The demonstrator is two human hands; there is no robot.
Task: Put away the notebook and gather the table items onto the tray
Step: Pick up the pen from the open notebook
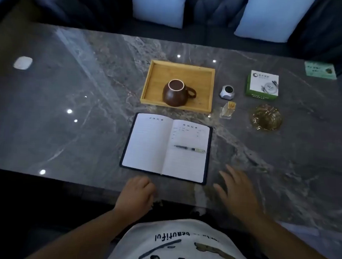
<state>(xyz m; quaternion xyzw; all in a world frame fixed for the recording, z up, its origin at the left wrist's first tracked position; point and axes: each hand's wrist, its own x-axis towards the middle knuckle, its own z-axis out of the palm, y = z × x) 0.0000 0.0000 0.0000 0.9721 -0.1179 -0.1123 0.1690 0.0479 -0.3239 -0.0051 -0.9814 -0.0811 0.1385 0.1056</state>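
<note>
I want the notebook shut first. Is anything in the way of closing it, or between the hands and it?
Yes: a pen lies on the open notebook's right page. Nothing visible lies between the left hand or right hand and the notebook.

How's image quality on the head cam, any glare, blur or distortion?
Head view: dim overall; ceiling-light glare spots on the glossy table; wide-angle bend at table edges; right hand slightly motion-blurred; notebook print and box label too soft to read.
</note>
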